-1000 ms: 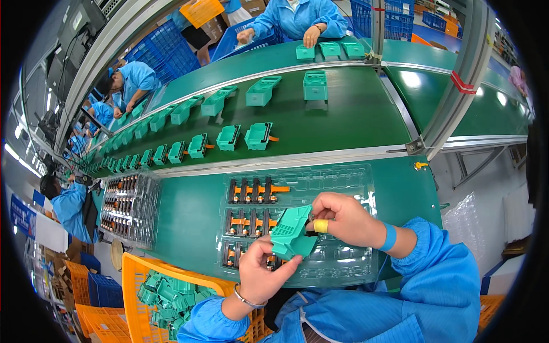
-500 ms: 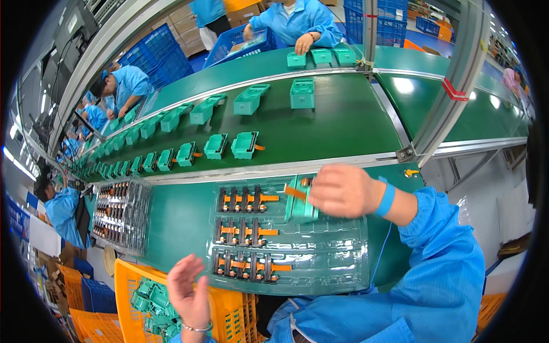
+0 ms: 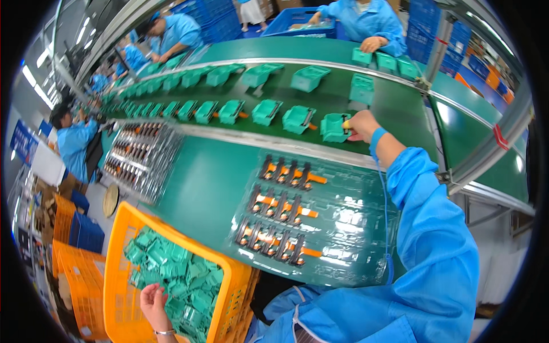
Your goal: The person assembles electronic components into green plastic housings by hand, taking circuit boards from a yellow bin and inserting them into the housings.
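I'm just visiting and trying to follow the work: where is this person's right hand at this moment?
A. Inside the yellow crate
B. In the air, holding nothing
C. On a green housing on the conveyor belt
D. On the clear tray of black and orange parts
C: the right hand grips a green housing on the conveyor belt, while the left hand is in the yellow crate.

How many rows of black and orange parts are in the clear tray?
3, all in the clear tray's left half: a far row, a middle row and a near row. None seem hidden. The right hand grips a green housing.
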A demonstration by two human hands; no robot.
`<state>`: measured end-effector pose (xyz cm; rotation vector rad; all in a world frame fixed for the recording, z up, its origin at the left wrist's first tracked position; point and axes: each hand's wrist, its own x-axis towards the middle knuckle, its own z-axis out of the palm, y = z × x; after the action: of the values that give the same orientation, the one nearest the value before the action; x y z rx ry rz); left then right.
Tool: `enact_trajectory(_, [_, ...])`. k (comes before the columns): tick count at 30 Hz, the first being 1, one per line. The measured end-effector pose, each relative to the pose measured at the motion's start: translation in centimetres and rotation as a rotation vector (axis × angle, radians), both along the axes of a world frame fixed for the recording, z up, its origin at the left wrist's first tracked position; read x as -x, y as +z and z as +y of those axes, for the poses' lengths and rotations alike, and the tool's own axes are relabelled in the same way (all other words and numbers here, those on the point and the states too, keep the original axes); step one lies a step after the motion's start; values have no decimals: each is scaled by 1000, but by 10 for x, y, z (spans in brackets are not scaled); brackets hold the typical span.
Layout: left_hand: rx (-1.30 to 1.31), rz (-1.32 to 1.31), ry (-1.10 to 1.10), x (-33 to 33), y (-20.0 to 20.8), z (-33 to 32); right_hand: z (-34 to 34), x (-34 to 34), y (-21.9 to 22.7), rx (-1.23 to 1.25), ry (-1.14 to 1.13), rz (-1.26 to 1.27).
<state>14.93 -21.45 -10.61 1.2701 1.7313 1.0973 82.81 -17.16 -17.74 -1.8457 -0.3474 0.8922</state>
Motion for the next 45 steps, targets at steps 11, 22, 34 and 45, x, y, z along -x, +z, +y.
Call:
enact_trajectory(11, [98,368,-347,24,-24,27,-22,77,40,-205,405,-638])
enact_trajectory(22, [-89,660,-432,-10,-22,94,-76,219,56,-36,1056,-853])
enact_trajectory(34, [-142,1203,-570,-73,-40,93,-77,209,53,76,783,-284])
enact_trajectory(45, [-352,814,-434,-21,-32,80,-126,186,64,-251,526,414])
